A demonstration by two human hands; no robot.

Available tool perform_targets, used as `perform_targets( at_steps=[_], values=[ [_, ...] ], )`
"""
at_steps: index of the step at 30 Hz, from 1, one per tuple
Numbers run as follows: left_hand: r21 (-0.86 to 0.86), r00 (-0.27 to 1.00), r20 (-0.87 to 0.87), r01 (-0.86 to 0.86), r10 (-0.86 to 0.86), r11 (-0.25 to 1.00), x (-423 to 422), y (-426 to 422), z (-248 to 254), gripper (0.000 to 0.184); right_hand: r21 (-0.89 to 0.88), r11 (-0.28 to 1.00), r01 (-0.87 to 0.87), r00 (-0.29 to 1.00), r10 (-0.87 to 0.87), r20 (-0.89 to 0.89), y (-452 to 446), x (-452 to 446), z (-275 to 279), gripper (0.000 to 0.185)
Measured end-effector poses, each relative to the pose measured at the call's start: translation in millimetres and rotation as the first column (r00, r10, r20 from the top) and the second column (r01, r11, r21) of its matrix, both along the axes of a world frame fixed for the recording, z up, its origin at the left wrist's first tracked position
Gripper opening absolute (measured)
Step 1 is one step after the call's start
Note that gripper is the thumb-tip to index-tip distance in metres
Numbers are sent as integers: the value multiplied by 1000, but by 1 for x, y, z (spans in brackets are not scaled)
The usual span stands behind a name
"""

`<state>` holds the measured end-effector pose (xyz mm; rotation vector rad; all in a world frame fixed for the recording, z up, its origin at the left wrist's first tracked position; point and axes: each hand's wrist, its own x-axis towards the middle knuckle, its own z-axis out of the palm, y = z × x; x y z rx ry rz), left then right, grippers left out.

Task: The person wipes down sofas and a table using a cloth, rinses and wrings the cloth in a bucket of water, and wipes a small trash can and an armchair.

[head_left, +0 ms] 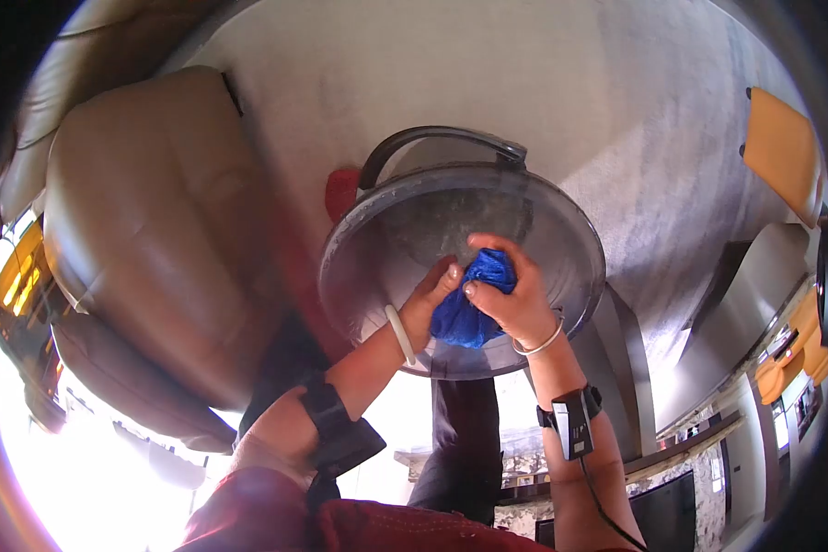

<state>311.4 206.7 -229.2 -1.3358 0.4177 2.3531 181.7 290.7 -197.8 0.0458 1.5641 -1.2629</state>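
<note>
A bunched blue cloth (pixel 465 317) is gripped between my two hands, above a dark see-through bucket (pixel 340 241). My left hand (pixel 432 296) closes on the cloth from the left, thumb pointing up along it. From the right, my right hand (pixel 522 299) wraps the upper part of the cloth, with its thumb across the front. The bucket's black handle (pixel 437 133) rests toward the far side of the rim. Low in the bucket a grey bottom shows; whether it holds water I cannot tell.
A brown leather sofa (pixel 161 239) stands at the left. Something red (pixel 342 191) sits on the floor (pixel 524 74) behind the bucket's left rim. An orange-topped piece of furniture (pixel 782 152) is at the far right. A cable (pixel 598 497) runs along my right forearm.
</note>
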Motion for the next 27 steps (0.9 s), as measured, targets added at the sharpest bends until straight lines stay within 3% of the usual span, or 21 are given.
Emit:
perform_targets(
  at_steps=[1, 3, 4, 6, 7, 8, 9, 10, 11, 12, 13, 14, 15, 16, 17, 18, 20, 22, 23, 25, 27],
  values=[
    [-1, 1000, 1, -3, 3, 1000, 0, -2, 4, 77, -1, 1000, -3, 1000, 3, 1, -1, 1, 2, 39],
    [401, 995, 92, -72, 38, 913, 0, -7, 16, 78, -4, 999, -47, 922, 42, -384, -1, 1, 6, 34],
    [401, 995, 90, -74, 41, 913, -4, -5, 20, 78, -5, 999, -50, 921, 44, -386, 0, 1, 7, 34],
    [416, 965, 82, -260, 248, 872, -16, 1, 31, 79, 46, 994, -103, 737, 107, -667, 6, 3, 10, 29],
    [425, 932, 69, -351, 357, 834, -25, -1, 39, 71, 22, 1000, -22, 754, 31, -656, 9, 8, 7, 24],
    [427, 931, 72, -353, 358, 833, -25, 5, 35, 71, 24, 999, -24, 755, 34, -655, 9, 11, 12, 24],
    [326, 907, 75, -416, 415, 849, -23, 13, 28, 63, 14, 976, 219, 887, -194, -418, 7, 16, 18, 20],
    [218, 878, 69, -477, 474, 852, -23, 16, 23, 57, 68, 895, 440, 891, -427, -154, 3, 20, 22, 16],
    [163, 833, 123, -552, 539, 817, -29, 10, 29, 49, 72, 839, 540, 836, -524, -162, 3, 28, 15, 15],
    [163, 832, 125, -555, 541, 816, -34, 8, 36, 49, 194, 667, 719, 663, -742, 98, -3, 21, 20, 22],
    [-90, 895, 43, -439, 444, 894, -39, 7, 42, 45, 244, 603, 759, 569, -797, 203, -1, 22, 16, 25],
    [-347, 947, -7, -305, 322, 887, -42, 8, 47, 42, 300, 539, 787, 459, -837, 299, 5, 23, 10, 29],
    [-406, 957, -37, -277, 287, 871, -42, 9, 52, 40, 299, 542, 785, 461, -835, 301, 9, 24, 5, 29],
    [-408, 956, -38, -280, 290, 869, -39, 8, 50, 40, 305, 538, 786, 392, -815, 427, 15, 26, 1, 30],
    [-652, 989, -145, -114, 24, 750, -35, 8, 47, 43, 314, 535, 784, 315, -779, 542, 21, 27, -3, 31],
    [-849, 951, -164, -1, -261, 529, -34, 7, 47, 45, 317, 538, 781, 318, -780, 539, 29, 27, -8, 31],
    [-848, 945, -171, 4, -280, 529, -38, 1, 60, 47, 282, 611, 740, 283, -662, 694, 40, 25, -12, 31],
    [-941, 796, -238, -46, -557, 336, -38, -5, 68, 46, 175, 795, 580, 627, -574, 527, 40, 27, 1, 30],
    [-951, 763, -239, -58, -601, 304, -35, -3, 71, 40, -19, 912, 410, 831, -365, 418, 42, 24, 6, 33],
    [-945, 694, -295, -110, -657, 308, -33, -5, 78, 42, 245, 813, 528, 416, -499, 760, 38, 16, 14, 34],
    [-939, 582, -344, -211, -737, 272, -31, -4, 85, 34, 202, 875, 441, 383, -387, 839, 38, 9, 15, 30]
  ],
)
